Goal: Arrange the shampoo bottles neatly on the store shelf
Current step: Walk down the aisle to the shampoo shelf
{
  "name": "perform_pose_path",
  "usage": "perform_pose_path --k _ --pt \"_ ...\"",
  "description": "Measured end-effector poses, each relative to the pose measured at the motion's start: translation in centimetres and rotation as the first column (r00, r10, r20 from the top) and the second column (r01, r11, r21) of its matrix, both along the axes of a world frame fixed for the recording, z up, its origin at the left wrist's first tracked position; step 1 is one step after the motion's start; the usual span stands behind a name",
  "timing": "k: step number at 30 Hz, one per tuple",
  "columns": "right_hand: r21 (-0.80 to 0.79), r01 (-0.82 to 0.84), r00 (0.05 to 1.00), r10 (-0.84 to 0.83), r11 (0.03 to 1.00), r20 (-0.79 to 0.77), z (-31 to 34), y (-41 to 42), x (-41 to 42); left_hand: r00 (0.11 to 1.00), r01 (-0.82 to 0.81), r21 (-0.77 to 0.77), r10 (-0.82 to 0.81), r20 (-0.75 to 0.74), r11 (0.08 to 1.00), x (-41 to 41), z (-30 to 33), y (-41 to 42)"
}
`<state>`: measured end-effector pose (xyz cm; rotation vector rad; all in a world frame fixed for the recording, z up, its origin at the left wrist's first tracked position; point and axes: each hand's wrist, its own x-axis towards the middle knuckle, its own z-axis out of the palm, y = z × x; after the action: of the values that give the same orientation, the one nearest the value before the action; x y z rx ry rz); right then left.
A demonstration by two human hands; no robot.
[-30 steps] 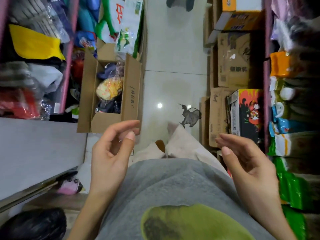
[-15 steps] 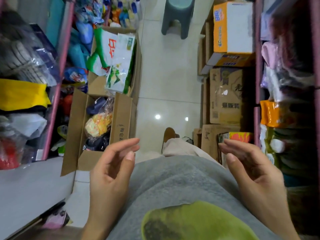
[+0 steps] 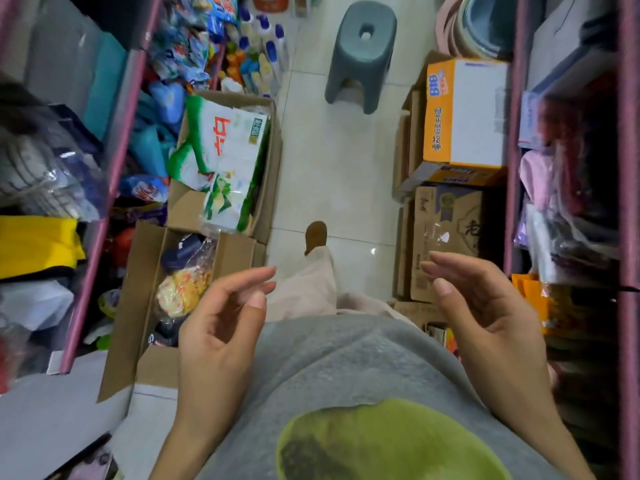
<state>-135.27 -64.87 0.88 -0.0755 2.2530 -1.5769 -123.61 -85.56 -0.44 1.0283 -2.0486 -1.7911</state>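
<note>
Since a second ago the view has been lifted along the aisle, and more of the store is now taken in. At the upper left of the frame a cluster of bottles [image 3: 263,53] with blue and white caps — probably the shampoo bottles, though labels cannot be read — has come into sight on the low shelving, well apart from both hands. Below it, the open carton with the green-and-white bags [image 3: 225,161] and the nearer cardboard box [image 3: 138,306] of wrapped goods have slid down the left side. At lower centre-left the left hand [image 3: 221,327] is held as before, palm up, fingers loosely curled, nothing gripped. At top centre a grey stool [image 3: 362,53] has been revealed on the tiled floor. At lower right the right hand [image 3: 485,306] is likewise kept empty and relaxed, apart from the left. Beyond it stands the orange-and-white box [image 3: 464,112] on stacked cartons.

No bottle has been touched yet — the walk toward the stock appears under way.
</note>
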Motion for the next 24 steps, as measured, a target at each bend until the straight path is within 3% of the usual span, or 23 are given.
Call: perform_pose_path --k 14,24 --pt "0.022 0.047 0.998 -0.048 0.999 0.049 -0.4 -9.1 -17.2 0.996 0.081 0.041 -0.079 -0.030 0.996 -20.6 -0.3 -10.4" --pt "0.060 0.113 0.989 -0.118 0.992 0.088 -0.4 -12.9 -27.0 0.988 0.134 -0.019 -0.135 -0.070 0.991 -35.2 0.5 -16.1"
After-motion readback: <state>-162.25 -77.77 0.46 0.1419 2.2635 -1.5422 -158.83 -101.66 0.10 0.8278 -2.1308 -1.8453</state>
